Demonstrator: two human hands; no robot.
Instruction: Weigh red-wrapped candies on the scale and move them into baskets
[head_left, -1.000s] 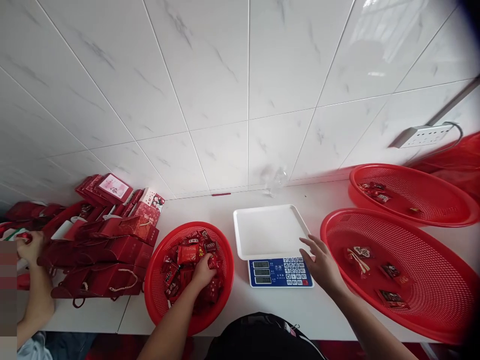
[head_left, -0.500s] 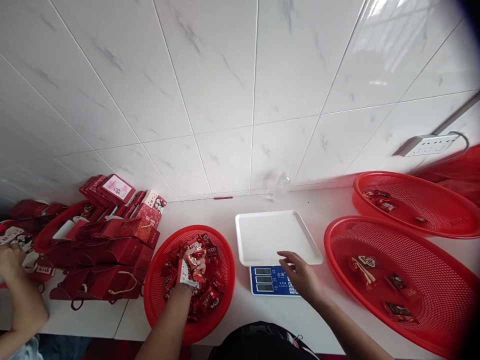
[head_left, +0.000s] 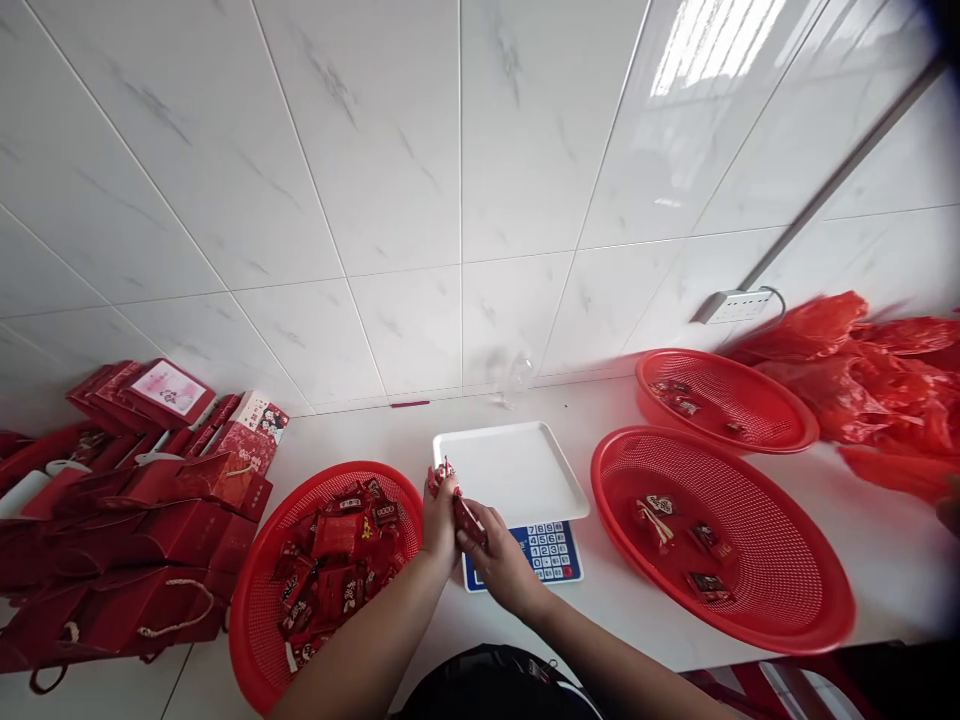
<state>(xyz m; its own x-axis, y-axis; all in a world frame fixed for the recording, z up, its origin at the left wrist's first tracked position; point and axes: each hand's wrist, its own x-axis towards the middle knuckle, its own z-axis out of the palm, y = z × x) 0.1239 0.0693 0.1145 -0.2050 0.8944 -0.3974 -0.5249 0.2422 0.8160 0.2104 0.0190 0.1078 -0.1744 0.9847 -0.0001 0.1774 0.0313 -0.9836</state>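
Marbled white tiles filled the top; lower centre, left hand and right hand gripped red-wrapped packets beside a white rectangular tray.

Left hand: out of the sweets basket and now at the near left corner of the white tray, gripping wrapped sweets.
Right hand: no longer spread and bare over the scale; brought in against the left hand, fingers on the sweets.
Scale: number keys uncovered, displays now hidden by the hands.
View: turned right, showing more red bags; co-worker's arm gone.
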